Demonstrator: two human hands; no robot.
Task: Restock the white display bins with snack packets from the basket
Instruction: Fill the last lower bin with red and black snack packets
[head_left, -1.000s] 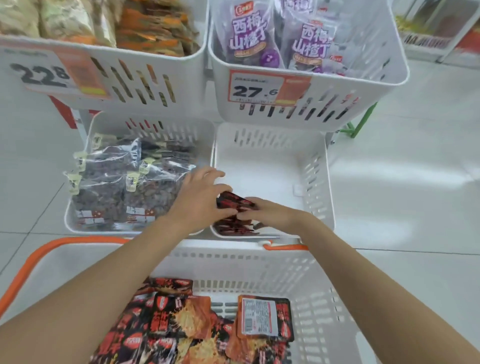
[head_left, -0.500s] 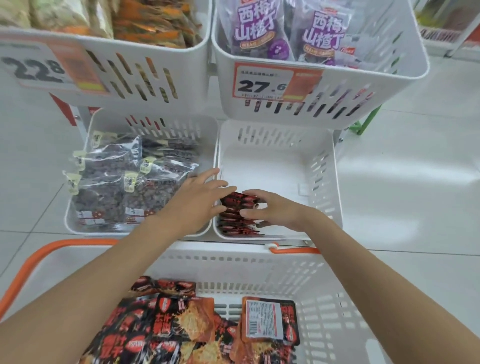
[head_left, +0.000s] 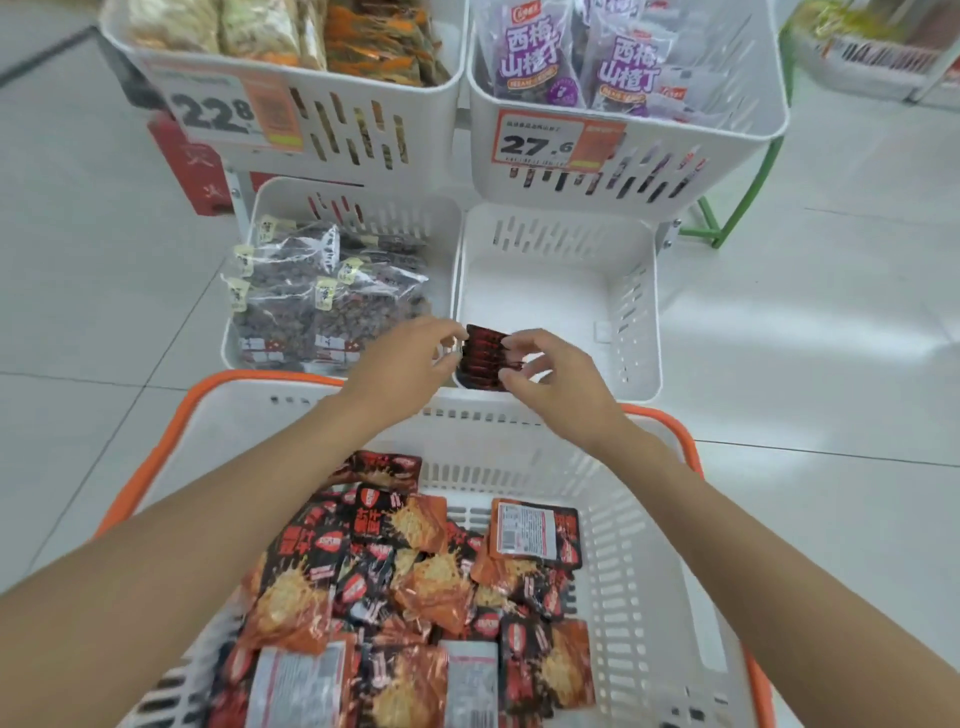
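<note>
1. Left hand (head_left: 402, 364): fingers curled, fingertips pinching the left edge of a small stack of red-black packets (head_left: 483, 356).
2. Right hand (head_left: 550, 374): thumb and curled fingers grip the right edge of the same stack. Both hands are on it, neither is spread flat.
3. The stack sits on edge in the near-left corner of the lower right bin (head_left: 636, 312), against the front wall. The rest of that bin's floor is bare white.
4. Basket (head_left: 649, 519): white with slotted walls and an orange rim, right below the hands and just in front of the bins. A loose pile of snack packets (head_left: 415, 571) covers its bottom, some label side up.
5. Lower left bin (head_left: 447, 244): clear bags of dark snacks (head_left: 322, 306), touching the lower right bin side to side.
6. Upper left bin (head_left: 426, 130): tan and orange packs, price tag 22.8 (head_left: 218, 111).
7. Upper right bin (head_left: 727, 150): purple packets (head_left: 530, 57), price tag 27.6 (head_left: 537, 145).
8. The rack stands on a pale tiled floor (head_left: 831, 322).
</note>
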